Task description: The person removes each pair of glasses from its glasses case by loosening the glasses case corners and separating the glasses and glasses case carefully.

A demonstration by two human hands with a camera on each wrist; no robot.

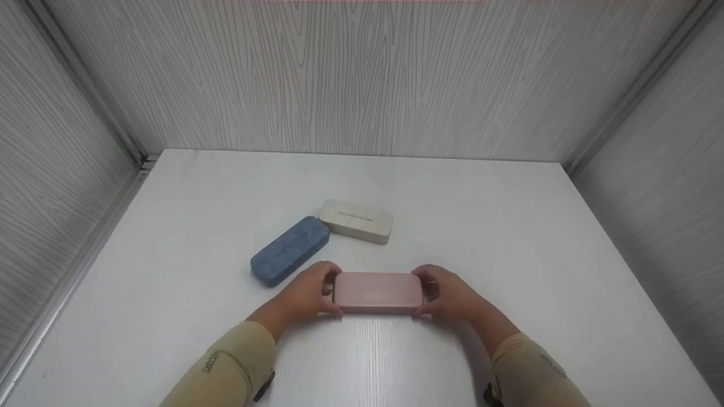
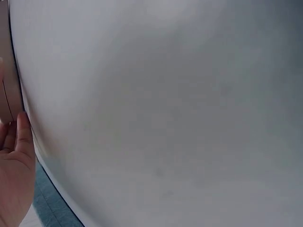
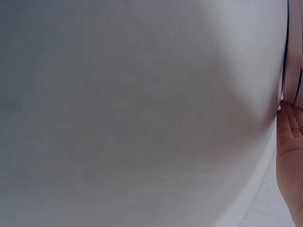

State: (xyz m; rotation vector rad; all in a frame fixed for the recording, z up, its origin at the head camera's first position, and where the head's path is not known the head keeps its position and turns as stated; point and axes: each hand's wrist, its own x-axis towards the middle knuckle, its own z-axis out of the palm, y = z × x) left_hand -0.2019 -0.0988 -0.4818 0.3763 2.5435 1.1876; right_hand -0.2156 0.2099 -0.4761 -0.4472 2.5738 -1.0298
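A pink glasses case lies level at the near middle of the white table, its long side facing me. My left hand grips its left end, thumb at the near edge and fingers at the far edge. At the opposite end, my right hand holds the case in the same way. The left wrist view catches the case's side with a thin seam, fingertips against it. In the right wrist view, fingers touch the case's other end. The lid looks closed.
Beyond my left hand a blue glasses case lies slantwise. Its far end is close to a cream glasses case with small lettering on top; whether they touch I cannot tell. Wood-grain panels border the white table at the back and sides.
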